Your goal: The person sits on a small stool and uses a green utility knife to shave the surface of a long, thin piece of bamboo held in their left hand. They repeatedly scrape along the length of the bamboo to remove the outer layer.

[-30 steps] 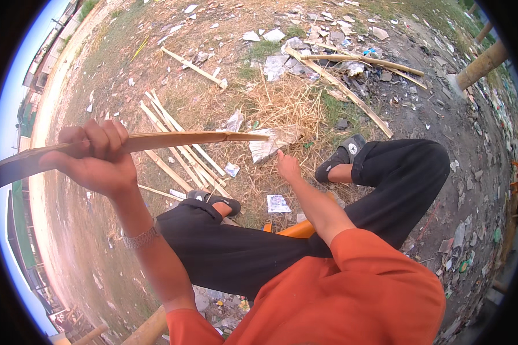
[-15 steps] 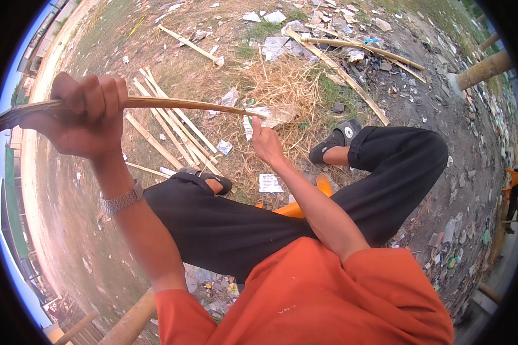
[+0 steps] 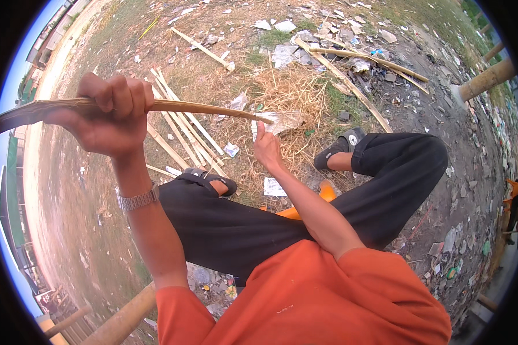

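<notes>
Since the whole bamboo strip [image 3: 201,108] hangs off one grip, I'd be watching that left hand [image 3: 112,118] first. Its fingers are wrapped tight around the strip, which runs crosswise in front of the person, well above the ground, thin end toward the middle. The right hand [image 3: 267,149] is up by that thin end with one digit raised and the rest looking curled in; I can't tell if it's actually touching or pinching anything. If the left grip loosens, my guess is the strip twists or swings its tip into the right hand. Split edges also look like splinter territory, with both hands bare, and too much bend could crack the skinny part. As for the spot, it's outdoors on rough ground [image 3: 98,241], dry and dusty to the left, darker and full of litter to the right. More loose strips [image 3: 184,133] lie by the left shoe [image 3: 227,187], and there's a heap of dry straw [image 3: 290,95] ahead with crumpled white paper [image 3: 282,122] on its near side. A thick pole [image 3: 489,79] stands off to the right, and buildings show along the far left rim.
</notes>
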Demonstrator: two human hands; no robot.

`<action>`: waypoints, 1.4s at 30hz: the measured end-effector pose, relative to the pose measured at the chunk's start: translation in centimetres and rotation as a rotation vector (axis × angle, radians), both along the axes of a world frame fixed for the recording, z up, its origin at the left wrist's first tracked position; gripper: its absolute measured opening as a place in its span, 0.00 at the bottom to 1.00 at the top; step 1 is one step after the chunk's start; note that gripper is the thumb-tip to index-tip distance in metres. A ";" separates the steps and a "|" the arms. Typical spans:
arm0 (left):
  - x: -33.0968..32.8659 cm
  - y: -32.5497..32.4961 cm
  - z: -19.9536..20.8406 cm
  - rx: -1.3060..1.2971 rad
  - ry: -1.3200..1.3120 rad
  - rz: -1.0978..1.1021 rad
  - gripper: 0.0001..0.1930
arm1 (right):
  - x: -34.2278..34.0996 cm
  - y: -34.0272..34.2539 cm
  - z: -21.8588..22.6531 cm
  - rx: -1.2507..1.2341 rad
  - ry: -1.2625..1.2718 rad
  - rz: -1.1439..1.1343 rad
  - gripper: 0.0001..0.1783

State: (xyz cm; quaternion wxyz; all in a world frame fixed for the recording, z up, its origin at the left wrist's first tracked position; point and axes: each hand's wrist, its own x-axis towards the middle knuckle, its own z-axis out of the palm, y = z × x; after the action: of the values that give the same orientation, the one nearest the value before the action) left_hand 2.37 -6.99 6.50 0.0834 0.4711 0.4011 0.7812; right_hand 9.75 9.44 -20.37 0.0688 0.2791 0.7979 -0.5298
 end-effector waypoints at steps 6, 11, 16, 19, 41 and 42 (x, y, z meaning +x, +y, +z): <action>0.6 0.4 0.1 0.009 0.002 0.047 0.30 | 0.0 0.7 -1.1 0.006 0.061 0.005 0.45; 0.0 0.4 0.0 0.028 -0.015 0.041 0.30 | -0.2 0.8 -3.6 0.032 0.081 -0.035 0.44; -0.5 1.0 -0.4 0.036 0.022 -0.031 0.32 | -0.3 0.6 -7.7 0.040 0.013 -0.127 0.47; -0.1 0.3 -0.1 0.043 0.058 -0.047 0.31 | 1.0 0.6 -8.0 0.080 0.005 -0.052 0.44; 2.0 3.0 0.5 -0.005 -0.153 0.640 0.32 | 0.0 -0.7 0.6 0.030 0.208 -0.027 0.35; 1.9 2.9 0.5 0.001 -0.156 0.649 0.32 | -0.1 -0.2 1.2 0.052 0.136 0.005 0.34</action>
State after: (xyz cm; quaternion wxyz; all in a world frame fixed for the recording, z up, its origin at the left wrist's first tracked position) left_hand 4.31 -4.10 6.98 -0.1397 0.2575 0.5222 0.8009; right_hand 9.70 9.21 -19.16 0.0083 0.2424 0.8149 -0.5264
